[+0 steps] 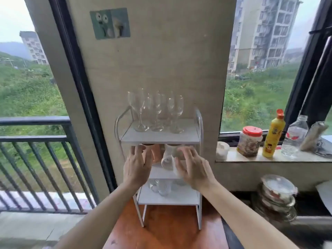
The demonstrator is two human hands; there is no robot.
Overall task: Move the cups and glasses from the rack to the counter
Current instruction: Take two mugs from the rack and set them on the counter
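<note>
A white three-shelf rack point(159, 137) stands on a reddish wooden counter point(161, 230). Several stemmed wine glasses point(156, 112) stand on its top shelf. The middle shelf holds a pinkish cup point(156, 153) and a white cup point(166, 159), both with dark rims. Small clear glass mugs point(159, 187) sit on the bottom shelf. My left hand point(137, 166) is at the middle shelf, fingers apart, just in front of the pinkish cup. My right hand point(193, 168) is spread beside the white cup and partly hides it. Neither hand visibly grips anything; the cups are blurred.
To the right, a window sill carries a red-lidded jar point(249, 141), a yellow bottle point(274, 135), a clear plastic bottle point(294, 135) and a small white cup point(222, 150). Stacked lidded bowls point(278, 194) sit lower right. A balcony railing point(36, 137) runs on the left.
</note>
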